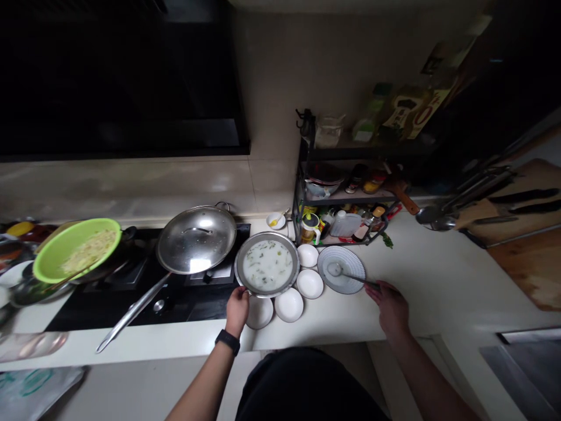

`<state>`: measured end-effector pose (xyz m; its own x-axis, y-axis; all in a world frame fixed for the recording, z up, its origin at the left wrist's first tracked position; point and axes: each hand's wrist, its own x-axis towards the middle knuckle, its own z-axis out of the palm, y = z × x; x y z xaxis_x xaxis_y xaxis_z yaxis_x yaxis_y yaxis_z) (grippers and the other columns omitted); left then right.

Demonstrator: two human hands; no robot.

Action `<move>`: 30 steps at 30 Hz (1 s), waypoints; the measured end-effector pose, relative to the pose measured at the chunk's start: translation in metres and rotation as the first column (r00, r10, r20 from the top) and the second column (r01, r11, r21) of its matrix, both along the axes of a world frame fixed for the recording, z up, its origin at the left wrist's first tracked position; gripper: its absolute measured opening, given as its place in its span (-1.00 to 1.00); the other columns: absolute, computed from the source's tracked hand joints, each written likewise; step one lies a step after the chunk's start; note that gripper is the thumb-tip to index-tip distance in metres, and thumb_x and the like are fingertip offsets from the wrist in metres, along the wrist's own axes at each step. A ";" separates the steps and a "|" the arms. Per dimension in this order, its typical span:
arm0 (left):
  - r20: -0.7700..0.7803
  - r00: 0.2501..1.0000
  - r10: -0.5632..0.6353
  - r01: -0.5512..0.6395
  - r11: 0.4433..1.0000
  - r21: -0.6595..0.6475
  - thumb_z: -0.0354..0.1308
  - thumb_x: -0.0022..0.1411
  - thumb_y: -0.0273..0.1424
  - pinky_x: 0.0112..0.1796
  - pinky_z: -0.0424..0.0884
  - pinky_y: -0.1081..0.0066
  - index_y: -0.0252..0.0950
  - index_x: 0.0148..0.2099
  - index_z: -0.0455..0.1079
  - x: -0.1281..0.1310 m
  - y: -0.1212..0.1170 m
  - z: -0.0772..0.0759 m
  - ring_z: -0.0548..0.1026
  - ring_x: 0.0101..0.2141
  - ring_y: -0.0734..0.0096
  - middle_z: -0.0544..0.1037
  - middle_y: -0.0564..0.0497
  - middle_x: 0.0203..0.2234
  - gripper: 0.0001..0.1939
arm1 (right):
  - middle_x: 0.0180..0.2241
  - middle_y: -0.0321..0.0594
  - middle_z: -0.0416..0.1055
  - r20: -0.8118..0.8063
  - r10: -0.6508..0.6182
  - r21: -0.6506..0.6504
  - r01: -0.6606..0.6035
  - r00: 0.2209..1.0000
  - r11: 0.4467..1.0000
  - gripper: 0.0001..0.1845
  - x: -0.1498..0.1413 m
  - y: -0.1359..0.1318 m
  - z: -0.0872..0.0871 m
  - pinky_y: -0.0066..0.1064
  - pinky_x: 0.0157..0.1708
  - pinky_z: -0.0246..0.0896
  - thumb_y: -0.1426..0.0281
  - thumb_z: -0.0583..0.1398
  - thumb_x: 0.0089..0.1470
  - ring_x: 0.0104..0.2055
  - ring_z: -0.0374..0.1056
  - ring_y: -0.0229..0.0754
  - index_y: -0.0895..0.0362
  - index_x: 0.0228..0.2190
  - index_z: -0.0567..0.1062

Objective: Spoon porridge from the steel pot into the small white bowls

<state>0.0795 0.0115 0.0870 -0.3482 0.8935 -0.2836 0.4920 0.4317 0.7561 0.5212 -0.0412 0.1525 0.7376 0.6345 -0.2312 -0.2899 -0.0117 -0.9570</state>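
Metal gleams at the rim of the soup basin (267, 265), pinched between thumb and fingers of the left hand (237, 304) at its near edge. To its right, the right hand (391, 307) is closed around the handle of a ladle (356, 278), probably fingers wrapped, whose bowl rests in the patterned plate (325, 275).
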 end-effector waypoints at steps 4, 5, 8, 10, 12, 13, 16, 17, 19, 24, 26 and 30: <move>-0.014 1.000 -0.012 0.011 1.000 -0.024 0.06 0.29 -0.38 -0.05 0.47 0.35 -0.32 -0.05 0.49 0.002 0.000 0.004 0.63 -0.10 0.20 0.67 -0.18 -0.11 -0.74 | -0.54 -0.23 0.56 0.055 0.034 0.013 -0.034 0.998 0.999 -0.55 -0.008 0.009 0.015 -0.26 -0.34 0.59 0.17 0.49 -0.21 -0.49 0.58 -0.08 0.17 -0.36 0.51; -0.019 1.000 -0.013 0.012 1.000 -0.027 0.06 0.29 -0.39 -0.05 0.46 0.35 -0.32 -0.04 0.49 0.002 0.001 0.006 0.63 -0.09 0.20 0.67 -0.18 -0.11 -0.74 | -0.53 -0.22 0.56 0.057 0.046 0.012 -0.046 0.997 0.999 -0.54 -0.011 0.012 0.019 -0.26 -0.34 0.59 0.15 0.49 -0.20 -0.48 0.58 -0.07 0.17 -0.36 0.51; -0.028 0.999 -0.018 0.017 1.000 -0.025 0.08 0.30 -0.41 -0.01 0.45 0.36 -0.35 -0.02 0.49 0.003 0.001 0.009 0.62 -0.05 0.20 0.66 -0.21 -0.07 -0.73 | -0.49 -0.22 0.58 0.033 0.088 0.019 -0.088 0.996 0.996 -0.52 -0.026 0.023 0.028 -0.24 -0.34 0.60 0.12 0.50 -0.21 -0.46 0.59 -0.04 0.16 -0.36 0.52; -0.034 0.999 -0.039 0.038 0.999 -0.021 0.08 0.30 -0.43 0.00 0.44 0.36 -0.36 0.00 0.49 0.004 0.001 0.010 0.61 -0.04 0.21 0.65 -0.21 -0.06 -0.73 | -0.45 -0.22 0.59 0.005 0.128 0.030 -0.128 0.992 0.991 -0.52 -0.039 0.031 0.032 -0.20 -0.33 0.60 0.12 0.50 -0.22 -0.43 0.61 -0.01 0.15 -0.36 0.52; -0.046 0.997 -0.068 0.067 0.998 -0.013 0.08 0.30 -0.44 0.00 0.44 0.36 -0.35 0.00 0.49 0.004 0.002 0.010 0.61 -0.03 0.21 0.65 -0.20 -0.06 -0.73 | -0.41 -0.20 0.60 -0.019 0.178 0.032 -0.178 0.984 0.984 -0.52 -0.055 0.041 0.034 -0.18 -0.30 0.60 0.13 0.50 -0.21 -0.41 0.62 0.01 0.16 -0.35 0.51; -0.054 0.995 -0.080 0.080 0.997 -0.008 0.08 0.30 -0.44 -0.01 0.45 0.36 -0.35 0.00 0.49 0.004 0.002 0.010 0.61 -0.04 0.21 0.65 -0.20 -0.06 -0.73 | -0.41 -0.20 0.60 -0.028 0.208 0.023 -0.207 0.978 0.978 -0.52 -0.064 0.046 0.034 -0.17 -0.28 0.60 0.13 0.50 -0.19 -0.40 0.62 0.01 0.16 -0.35 0.51; -0.068 0.992 -0.104 0.103 0.995 -0.011 0.08 0.30 -0.44 -0.03 0.45 0.36 -0.35 -0.01 0.50 0.003 0.002 0.009 0.62 -0.05 0.22 0.66 -0.20 -0.08 -0.73 | -0.45 -0.18 0.59 -0.050 0.299 -0.010 -0.299 0.953 0.954 -0.54 -0.092 0.063 0.028 -0.19 -0.26 0.58 0.10 0.47 -0.14 -0.40 0.62 0.00 0.15 -0.34 0.50; -0.067 0.992 -0.106 0.105 0.994 -0.019 0.08 0.31 -0.44 -0.04 0.46 0.37 -0.35 -0.01 0.50 0.002 0.003 0.010 0.62 -0.05 0.22 0.66 -0.21 -0.09 -0.73 | -0.46 -0.18 0.59 -0.053 0.327 -0.019 -0.329 0.943 0.944 -0.54 -0.101 0.068 0.025 -0.19 -0.26 0.58 0.08 0.46 -0.12 -0.41 0.61 -0.01 0.15 -0.34 0.50; -0.056 0.993 -0.106 0.105 0.994 -0.032 0.09 0.31 -0.44 -0.04 0.45 0.38 -0.35 -0.01 0.50 0.002 0.003 0.010 0.62 -0.06 0.23 0.66 -0.20 -0.09 -0.74 | -0.47 -0.17 0.59 -0.035 0.394 -0.034 -0.396 0.918 0.918 -0.53 -0.118 0.076 0.018 -0.17 -0.25 0.57 0.04 0.42 -0.07 -0.41 0.61 -0.01 0.14 -0.32 0.50; -0.011 0.993 -0.120 0.120 0.993 -0.015 0.09 0.30 -0.45 -0.04 0.45 0.38 -0.36 -0.01 0.49 0.002 0.003 0.010 0.62 -0.07 0.24 0.66 -0.20 -0.08 -0.74 | -0.27 -0.05 0.62 0.469 0.649 -0.121 -0.684 0.599 0.719 -0.63 -0.148 0.071 0.012 -0.10 -0.09 0.51 0.09 0.15 0.26 -0.17 0.59 0.01 0.11 -0.21 0.56; 0.006 0.994 -0.113 0.113 0.994 -0.009 0.09 0.30 -0.45 -0.03 0.45 0.37 -0.37 -0.01 0.49 0.002 0.003 0.009 0.62 -0.07 0.24 0.66 -0.21 -0.08 -0.74 | -0.07 -0.02 0.58 0.729 0.653 -0.265 -0.796 0.204 0.544 -0.69 -0.152 0.059 0.014 -0.12 0.01 0.45 0.27 0.09 0.30 -0.02 0.53 0.00 0.07 -0.13 0.60; 0.010 0.994 -0.105 0.105 0.994 0.003 0.11 0.28 -0.44 -0.08 0.47 0.37 -0.34 -0.06 0.52 0.002 0.002 0.010 0.64 -0.11 0.23 0.67 -0.20 -0.13 -0.76 | 0.05 -0.06 0.53 0.835 0.471 -0.500 -0.750 -0.285 0.433 -0.57 -0.142 0.038 0.023 -0.21 0.03 0.44 0.51 0.05 0.24 0.03 0.49 -0.05 0.02 0.02 0.57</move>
